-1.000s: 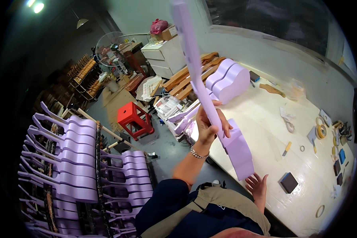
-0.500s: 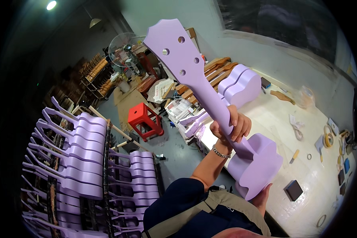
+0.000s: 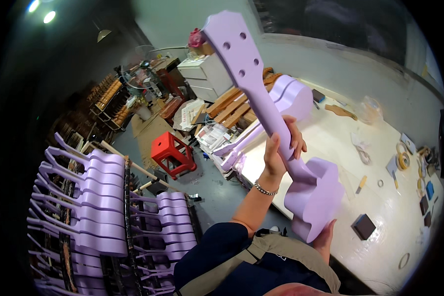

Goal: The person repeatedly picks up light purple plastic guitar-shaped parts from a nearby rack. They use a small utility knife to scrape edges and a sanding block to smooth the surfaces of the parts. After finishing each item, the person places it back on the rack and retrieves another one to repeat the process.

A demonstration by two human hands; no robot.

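**Purple ukulele (image 3: pixel 320 197) held up at the desk (image 3: pixel 330 140)**

Left hand (image 3: pixel 275 160): grip wrapped round the neck, fingers and thumb clamped on it. Right hand (image 3: pixel 324 239): against the lower end of the body, partly hidden behind it; cannot tell how its fingers stand. Ukulele slants, four-holed head up and to the left, body low, in front of the near desk edge.

Writing: newspapers (image 3: pixel 214 138) beyond the desk corner carry dense print, too small to read. Dark shirt (image 3: pixel 207 251) has a small pale mark, unreadable.

Edges: near desk edge runs slantwise behind the body; far edge meets the wall (image 3: pixel 301 54). More purple ukuleles (image 3: pixel 297 101) lie behind the neck. Bare desk top between body and dark block (image 3: pixel 364 227); tape rolls (image 3: pixel 403 159) farther right. Gray floor (image 3: pixel 212 190) opens between desk and loaded rack (image 3: pixel 127 207); red stool (image 3: pixel 170 148) stands there.
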